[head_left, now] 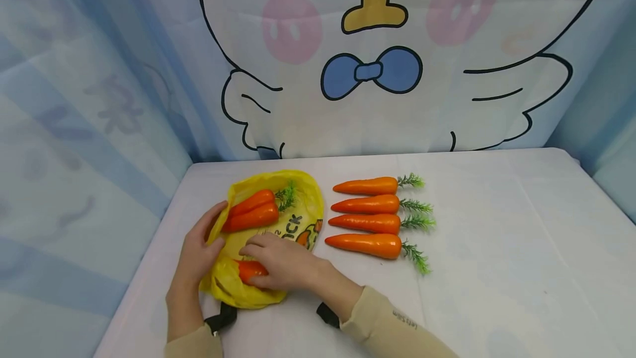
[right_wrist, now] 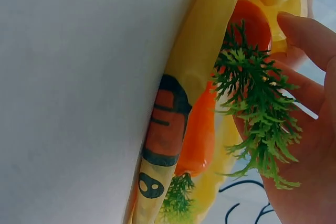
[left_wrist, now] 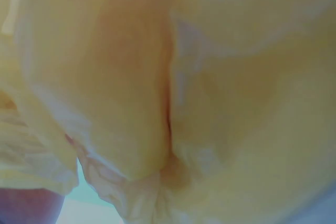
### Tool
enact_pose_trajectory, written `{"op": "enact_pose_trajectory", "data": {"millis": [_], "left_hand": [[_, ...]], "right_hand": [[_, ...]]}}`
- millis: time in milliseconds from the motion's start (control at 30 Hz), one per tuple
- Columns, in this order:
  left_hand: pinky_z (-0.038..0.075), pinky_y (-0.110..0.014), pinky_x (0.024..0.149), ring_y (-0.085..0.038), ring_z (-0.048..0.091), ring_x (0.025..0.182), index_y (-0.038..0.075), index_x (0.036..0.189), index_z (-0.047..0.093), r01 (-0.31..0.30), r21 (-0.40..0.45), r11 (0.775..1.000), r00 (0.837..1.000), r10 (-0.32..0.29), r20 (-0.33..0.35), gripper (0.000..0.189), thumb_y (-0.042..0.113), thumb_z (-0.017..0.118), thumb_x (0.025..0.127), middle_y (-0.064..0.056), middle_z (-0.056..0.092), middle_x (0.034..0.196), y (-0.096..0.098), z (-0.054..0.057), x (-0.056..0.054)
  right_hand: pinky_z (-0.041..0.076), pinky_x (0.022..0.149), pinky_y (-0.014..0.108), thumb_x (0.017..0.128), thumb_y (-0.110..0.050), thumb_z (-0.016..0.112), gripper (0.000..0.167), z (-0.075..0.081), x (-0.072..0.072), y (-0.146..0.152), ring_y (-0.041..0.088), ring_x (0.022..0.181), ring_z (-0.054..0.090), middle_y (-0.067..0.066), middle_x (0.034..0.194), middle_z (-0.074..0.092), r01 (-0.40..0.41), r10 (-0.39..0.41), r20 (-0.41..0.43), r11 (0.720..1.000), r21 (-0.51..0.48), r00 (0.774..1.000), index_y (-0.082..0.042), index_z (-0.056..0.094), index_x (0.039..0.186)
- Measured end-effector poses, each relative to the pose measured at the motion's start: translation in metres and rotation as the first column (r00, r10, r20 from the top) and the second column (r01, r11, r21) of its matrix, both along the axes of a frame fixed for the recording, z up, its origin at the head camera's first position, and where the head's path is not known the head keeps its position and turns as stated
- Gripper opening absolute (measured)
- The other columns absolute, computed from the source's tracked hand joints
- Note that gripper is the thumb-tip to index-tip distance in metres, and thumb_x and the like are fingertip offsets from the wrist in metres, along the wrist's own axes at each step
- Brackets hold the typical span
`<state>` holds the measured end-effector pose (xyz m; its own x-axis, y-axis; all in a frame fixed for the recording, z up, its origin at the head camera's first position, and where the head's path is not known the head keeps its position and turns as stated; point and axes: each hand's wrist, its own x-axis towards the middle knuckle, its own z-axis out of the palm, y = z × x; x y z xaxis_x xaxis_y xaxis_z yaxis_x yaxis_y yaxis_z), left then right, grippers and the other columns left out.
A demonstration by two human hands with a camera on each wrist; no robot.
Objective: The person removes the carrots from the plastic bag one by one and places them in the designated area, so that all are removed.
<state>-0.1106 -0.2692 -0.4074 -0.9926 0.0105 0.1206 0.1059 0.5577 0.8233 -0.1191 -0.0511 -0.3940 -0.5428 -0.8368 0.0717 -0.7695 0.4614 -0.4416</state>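
Note:
A yellow plastic bag [head_left: 270, 178] with dark lettering lies spread on the table, its mouth toward the left. My left hand [head_left: 199, 247] holds the bag's left edge, thumb on the inner side. Two orange toy carrots [head_left: 252, 217] with green tops lie side by side in its upper part. Low in the bag, my right hand [head_left: 283, 261] grips another carrot [head_left: 250, 272] between thumb and fingers; its green top [right_wrist: 257, 114] hangs past the palm in the right wrist view. Yellow film [left_wrist: 115, 77] fills the left wrist view.
Several more carrots [head_left: 370, 244] lie in a row right of the bag, tips to the left. The white table [head_left: 507, 247] extends to the right. Behind it hangs a cartoon-printed curtain [head_left: 367, 120]. Black straps [head_left: 222, 318] sit at the wrists.

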Motion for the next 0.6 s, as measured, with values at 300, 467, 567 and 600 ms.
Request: {"op": "enact_pose_trajectory", "data": {"millis": [300, 467, 567, 600], "left_hand": [[0.026, -0.056, 0.117, -0.031, 0.030, 0.147, 0.013, 0.155, 0.040, 0.005, 0.009, 1.000, 1.000, -0.005, 0.009, 0.072, -0.010, 0.052, 0.088, -0.011, 0.037, 0.159, 0.0000, 0.0018, 0.0002], [0.027, -0.050, 0.117, -0.030, 0.032, 0.146, 0.013, 0.154, 0.041, 0.006, 0.008, 1.000, 1.000, -0.006, -0.004, 0.072, -0.010, 0.053, 0.087, -0.010, 0.039, 0.158, -0.0006, -0.0003, 0.0003], [0.028, -0.031, 0.116, -0.030, 0.033, 0.146, 0.013, 0.154, 0.042, 0.008, 0.007, 1.000, 1.000, -0.008, -0.008, 0.072, -0.010, 0.052, 0.087, -0.010, 0.039, 0.158, -0.0006, -0.0017, 0.0007], [0.027, -0.025, 0.114, -0.030, 0.033, 0.145, 0.013, 0.154, 0.042, 0.009, 0.007, 1.000, 1.000, -0.009, -0.010, 0.072, -0.010, 0.052, 0.087, -0.010, 0.039, 0.158, -0.0005, -0.0020, 0.0008]], "right_hand": [[0.039, 0.108, 0.023, 0.097, -0.033, 0.067, 0.047, -0.0023, 0.0012, -0.0030, 0.012, 0.127, 0.050, 0.001, 0.140, 0.056, -0.006, 0.007, -0.013, 1.000, 0.022, 1.000, -0.015, 0.060, 0.139], [0.039, 0.108, 0.024, 0.097, -0.034, 0.067, 0.047, -0.0039, 0.0019, -0.0038, 0.012, 0.127, 0.050, 0.000, 0.139, 0.056, -0.008, 0.009, -0.023, 0.999, 0.032, 1.000, -0.015, 0.060, 0.139], [0.040, 0.107, 0.024, 0.097, -0.034, 0.067, 0.046, -0.0052, 0.0020, -0.0041, 0.012, 0.126, 0.051, 0.000, 0.138, 0.056, -0.008, 0.009, -0.024, 0.999, 0.041, 1.000, -0.014, 0.060, 0.138], [0.040, 0.107, 0.023, 0.097, -0.033, 0.068, 0.046, -0.0057, 0.0019, -0.0042, 0.012, 0.126, 0.051, 0.000, 0.137, 0.056, -0.009, 0.010, -0.022, 0.999, 0.042, 1.000, -0.014, 0.060, 0.138]]}}
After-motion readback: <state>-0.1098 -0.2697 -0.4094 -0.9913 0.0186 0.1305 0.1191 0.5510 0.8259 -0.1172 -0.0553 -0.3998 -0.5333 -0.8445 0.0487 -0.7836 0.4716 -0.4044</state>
